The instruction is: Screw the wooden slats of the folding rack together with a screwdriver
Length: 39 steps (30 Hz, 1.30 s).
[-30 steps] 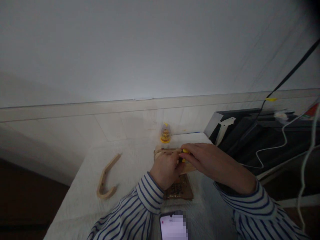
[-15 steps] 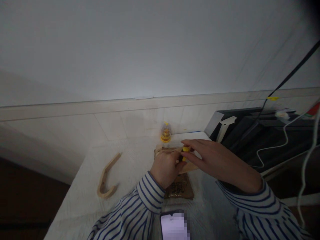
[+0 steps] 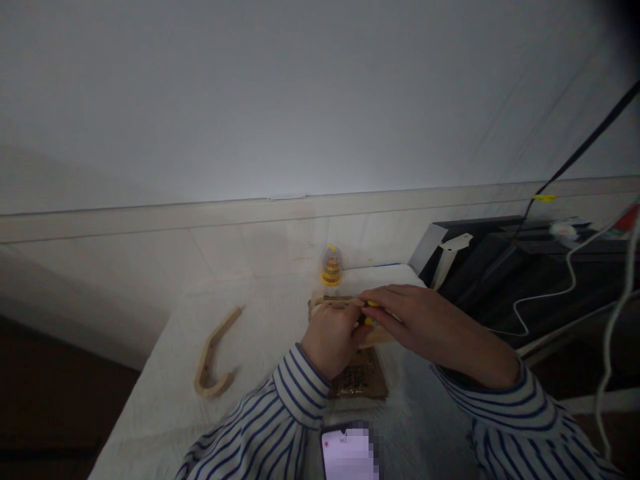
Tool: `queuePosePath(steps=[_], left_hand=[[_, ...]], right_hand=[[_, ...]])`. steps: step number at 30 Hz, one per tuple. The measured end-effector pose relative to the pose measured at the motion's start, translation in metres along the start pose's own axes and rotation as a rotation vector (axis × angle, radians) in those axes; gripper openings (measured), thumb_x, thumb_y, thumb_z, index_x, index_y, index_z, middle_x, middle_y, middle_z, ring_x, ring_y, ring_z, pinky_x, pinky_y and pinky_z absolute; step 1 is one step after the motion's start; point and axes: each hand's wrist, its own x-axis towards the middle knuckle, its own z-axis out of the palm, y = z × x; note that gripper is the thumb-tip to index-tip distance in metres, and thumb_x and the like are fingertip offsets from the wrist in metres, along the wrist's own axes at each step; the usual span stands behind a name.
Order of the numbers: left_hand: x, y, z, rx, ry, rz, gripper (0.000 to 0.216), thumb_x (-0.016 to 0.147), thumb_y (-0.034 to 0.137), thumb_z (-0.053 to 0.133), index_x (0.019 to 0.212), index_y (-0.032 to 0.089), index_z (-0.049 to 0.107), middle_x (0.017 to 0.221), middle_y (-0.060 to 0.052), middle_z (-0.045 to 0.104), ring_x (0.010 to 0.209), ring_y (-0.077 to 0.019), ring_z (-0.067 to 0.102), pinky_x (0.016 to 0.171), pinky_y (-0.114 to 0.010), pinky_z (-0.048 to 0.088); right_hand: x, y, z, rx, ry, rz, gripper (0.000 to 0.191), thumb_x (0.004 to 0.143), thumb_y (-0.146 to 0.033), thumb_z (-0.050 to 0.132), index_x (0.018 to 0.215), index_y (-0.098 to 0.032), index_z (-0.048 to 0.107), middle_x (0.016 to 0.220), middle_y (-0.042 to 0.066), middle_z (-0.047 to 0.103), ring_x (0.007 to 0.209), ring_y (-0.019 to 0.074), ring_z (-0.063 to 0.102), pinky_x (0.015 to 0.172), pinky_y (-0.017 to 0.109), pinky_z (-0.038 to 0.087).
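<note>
At the middle of the table, my left hand (image 3: 327, 337) is closed on a pale wooden piece (image 3: 379, 337), most of which the hands cover. My right hand (image 3: 415, 317) pinches a small yellow-and-black screwdriver (image 3: 369, 321) from the right, close to the left fingertips. Its tip is hidden, so I cannot tell what it touches. A brown printed packet (image 3: 361, 379) lies beneath the wood. Off to the left rests a J-shaped wooden piece (image 3: 204, 363), apart from both hands.
A clear cone-shaped case with a yellow base (image 3: 331, 268) stands near the wall. A phone (image 3: 347, 457) lies at the near edge of the white-covered table (image 3: 155, 407). Dark panels (image 3: 493, 280) and a white cable (image 3: 607, 333) are on the right.
My right fingers have shifted slightly left and closed further over the yellow handle, covering more of it. My left hand and the J-shaped piece look unmoved.
</note>
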Motion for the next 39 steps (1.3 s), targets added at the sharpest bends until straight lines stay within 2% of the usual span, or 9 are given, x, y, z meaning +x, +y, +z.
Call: queuePosePath(steps=[7, 18, 23, 32, 36, 39], left_hand=[[-0.0003, 0.0015, -0.0019, 0.003, -0.033, -0.008, 0.011, 0.082, 0.023, 0.055, 0.088, 0.014, 0.059, 0.088, -0.008, 0.066, 0.087, -0.0210, 0.061, 0.081, -0.036, 0.046], [-0.0004, 0.0042, -0.0064, -0.032, -0.046, 0.039, 0.011, 0.083, 0.017, 0.050, 0.090, 0.016, 0.058, 0.095, -0.007, 0.066, 0.093, -0.0211, 0.060, 0.086, -0.038, 0.045], [-0.0008, 0.0048, -0.0084, -0.002, -0.057, 0.049, 0.012, 0.082, 0.016, 0.050, 0.091, 0.016, 0.058, 0.095, -0.007, 0.066, 0.092, -0.0210, 0.060, 0.085, -0.037, 0.045], [-0.0006, 0.0018, -0.0034, -0.022, -0.031, 0.005, 0.017, 0.078, 0.027, 0.060, 0.092, 0.019, 0.061, 0.092, -0.005, 0.067, 0.089, -0.0211, 0.061, 0.084, -0.037, 0.045], [-0.0012, 0.0006, -0.0029, -0.026, -0.024, 0.008, 0.014, 0.080, 0.026, 0.058, 0.092, 0.019, 0.062, 0.091, -0.005, 0.067, 0.089, -0.0204, 0.061, 0.084, -0.037, 0.045], [-0.0013, 0.0006, -0.0034, -0.018, -0.034, 0.025, 0.011, 0.081, 0.025, 0.057, 0.087, 0.019, 0.062, 0.089, -0.005, 0.067, 0.087, -0.0201, 0.061, 0.083, -0.036, 0.045]], right_hand=[[0.0007, 0.0006, -0.0002, -0.031, 0.001, 0.006, 0.021, 0.090, -0.021, 0.041, 0.097, -0.017, 0.061, 0.091, 0.007, 0.067, 0.086, 0.0197, 0.061, 0.078, 0.034, 0.045], [0.0020, -0.0008, -0.0004, -0.036, -0.013, 0.043, 0.019, 0.091, -0.029, 0.043, 0.089, -0.018, 0.059, 0.083, 0.005, 0.065, 0.078, 0.0191, 0.061, 0.069, 0.031, 0.044], [0.0020, 0.0001, 0.0009, -0.025, -0.004, 0.031, 0.022, 0.091, -0.032, 0.041, 0.091, -0.019, 0.058, 0.082, 0.005, 0.065, 0.079, 0.0192, 0.061, 0.069, 0.031, 0.044], [0.0020, 0.0008, 0.0018, -0.027, 0.005, 0.045, 0.020, 0.091, -0.030, 0.042, 0.091, -0.019, 0.059, 0.079, 0.006, 0.065, 0.076, 0.0189, 0.061, 0.069, 0.031, 0.044], [0.0002, 0.0004, 0.0010, -0.026, 0.016, 0.054, 0.023, 0.090, -0.032, 0.042, 0.094, -0.018, 0.060, 0.082, 0.006, 0.066, 0.079, 0.0198, 0.062, 0.071, 0.032, 0.045], [-0.0025, 0.0000, -0.0012, 0.001, 0.029, 0.033, 0.025, 0.089, -0.033, 0.044, 0.102, -0.017, 0.059, 0.093, 0.008, 0.067, 0.086, 0.0211, 0.062, 0.075, 0.034, 0.046]])
